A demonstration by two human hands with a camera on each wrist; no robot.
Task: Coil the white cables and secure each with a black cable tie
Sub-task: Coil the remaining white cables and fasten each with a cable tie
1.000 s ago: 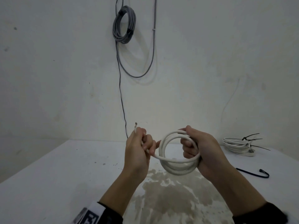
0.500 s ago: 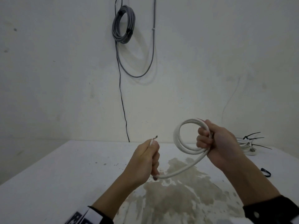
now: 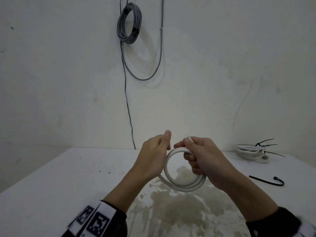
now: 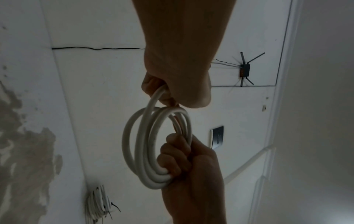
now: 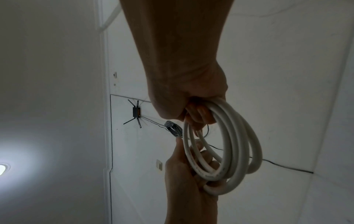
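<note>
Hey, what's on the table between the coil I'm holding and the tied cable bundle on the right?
Head view: bare white tabletop between the held coil and the tied bundle; the loose black cable tie lies nearer.

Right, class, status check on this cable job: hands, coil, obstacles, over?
Both hands grip the white cable coil: left hand, right hand. Coil untied. Loose black cable tie on table, right. Nothing blocking.

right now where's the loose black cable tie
In the head view the loose black cable tie lies on the white table, right of the right hand and nearer than the tied cable bundle.
</note>
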